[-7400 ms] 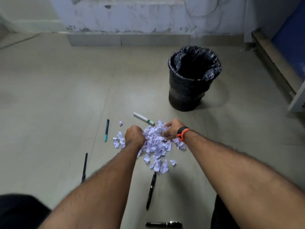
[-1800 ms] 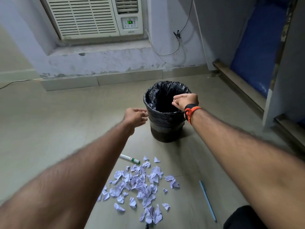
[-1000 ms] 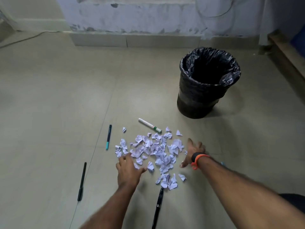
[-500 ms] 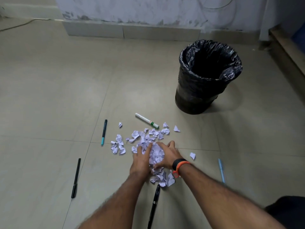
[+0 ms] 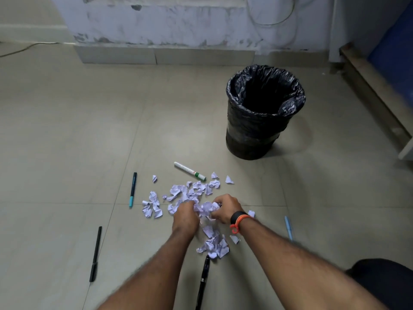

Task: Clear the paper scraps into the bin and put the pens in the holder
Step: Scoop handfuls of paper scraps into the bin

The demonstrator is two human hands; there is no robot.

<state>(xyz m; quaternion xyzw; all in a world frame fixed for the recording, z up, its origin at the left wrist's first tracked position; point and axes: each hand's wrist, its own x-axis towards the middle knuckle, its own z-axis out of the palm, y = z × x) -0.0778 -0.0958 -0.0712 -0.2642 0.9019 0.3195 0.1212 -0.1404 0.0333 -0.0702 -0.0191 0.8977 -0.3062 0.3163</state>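
Note:
White paper scraps lie scattered on the tiled floor. My left hand and my right hand are pressed together low over the pile, fingers curled around a bunch of scraps between them. More scraps lie just below my wrists. The bin, lined with a black bag, stands to the far right. Pens lie around the pile: a white marker with a green band, a teal-tipped pen, a black pen, another black pen and a light blue pen. No holder is in view.
A wall with a tiled skirting runs along the back. A wooden ledge with a blue panel lines the right side. A cable trails at the far left. My dark-clothed knee shows at bottom right.
My hands came back from the bin down to the pile, swept inwards from both sides and have closed on a bunch of scraps. The pile has been pushed together at its centre.

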